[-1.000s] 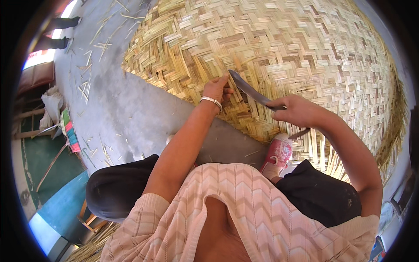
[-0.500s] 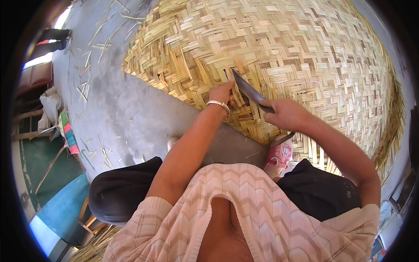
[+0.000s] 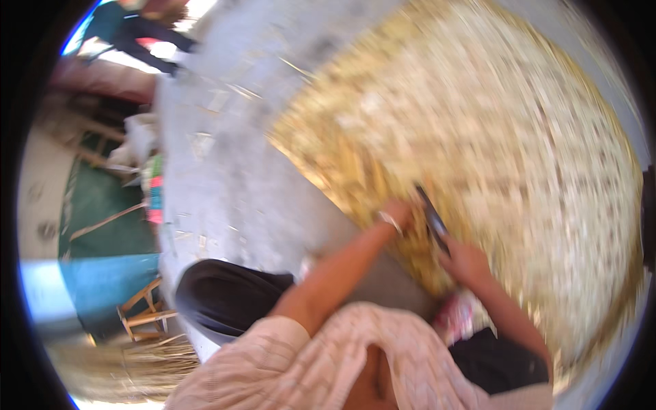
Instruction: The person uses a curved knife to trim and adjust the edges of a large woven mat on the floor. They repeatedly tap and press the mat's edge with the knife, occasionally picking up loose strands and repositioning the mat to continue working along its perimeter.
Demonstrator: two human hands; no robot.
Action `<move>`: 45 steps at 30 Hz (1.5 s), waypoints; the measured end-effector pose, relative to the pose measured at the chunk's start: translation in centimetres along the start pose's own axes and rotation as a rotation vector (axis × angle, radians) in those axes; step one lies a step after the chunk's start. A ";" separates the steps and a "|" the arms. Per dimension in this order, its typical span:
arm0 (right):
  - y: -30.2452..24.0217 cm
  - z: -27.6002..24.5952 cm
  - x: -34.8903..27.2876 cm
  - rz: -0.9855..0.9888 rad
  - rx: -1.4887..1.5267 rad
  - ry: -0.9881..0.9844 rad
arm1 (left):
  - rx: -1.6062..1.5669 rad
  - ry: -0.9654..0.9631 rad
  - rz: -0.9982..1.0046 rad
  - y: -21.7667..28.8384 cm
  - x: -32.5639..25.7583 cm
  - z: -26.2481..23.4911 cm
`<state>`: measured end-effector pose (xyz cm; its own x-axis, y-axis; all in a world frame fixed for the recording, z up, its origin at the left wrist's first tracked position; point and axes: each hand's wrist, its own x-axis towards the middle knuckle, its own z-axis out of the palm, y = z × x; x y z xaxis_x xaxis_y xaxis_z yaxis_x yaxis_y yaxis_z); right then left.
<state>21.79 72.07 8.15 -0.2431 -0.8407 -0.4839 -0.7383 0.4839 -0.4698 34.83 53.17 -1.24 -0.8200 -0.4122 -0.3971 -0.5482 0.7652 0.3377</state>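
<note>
A large woven mat [image 3: 492, 157] of pale, flat plant strips spreads across the floor, its near-left edge yellower than the middle. My left hand [image 3: 400, 215], with a pale bangle [image 3: 389, 221] at the wrist, lies on that edge; motion blur smears its fingers. Just to the right, my right hand [image 3: 466, 262] is closed round the handle of a dark-bladed knife [image 3: 431, 213]. The blade points away from me, its tip slightly beyond my left hand. Where the blade meets the weave is too blurred to tell.
Loose strips [image 3: 242, 91] litter the grey floor [image 3: 225, 164] at left. A small wooden stool [image 3: 147, 313] and a bundle of straw-coloured stalks [image 3: 137, 365] are at lower left. A person's dark-trousered legs [image 3: 147, 41] show at far left. My pink shoe [image 3: 454, 318] is beside the mat's near edge.
The whole view has swung, blurring the mat and shifting it and both hands to the right and lower in the picture. The knife remains in my right hand, beside my left.
</note>
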 end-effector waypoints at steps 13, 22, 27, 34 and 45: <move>0.2 -4.0 -5.3 0.062 -0.102 -0.194 | -0.252 0.073 -0.228 0.3 -1.7 0.0; 3.5 -3.7 -8.2 -0.009 0.210 -0.181 | -0.255 0.188 -0.347 -1.2 1.5 -1.0; 5.9 -3.3 -8.1 -0.110 -0.052 -0.086 | 0.029 0.440 0.172 -1.4 5.0 -6.4; 6.2 -4.5 -6.6 -0.086 -0.278 -0.130 | 0.700 -0.215 0.479 3.6 8.6 -11.5; 7.5 -6.3 -0.8 -0.072 -0.250 -0.161 | 0.723 -0.480 0.377 3.9 10.8 -11.2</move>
<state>12.49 74.79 9.64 -0.0966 -0.8115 -0.5763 -0.8868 0.3331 -0.3203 21.99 46.16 5.38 -0.6789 0.0487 -0.7326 0.1058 0.9939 -0.0320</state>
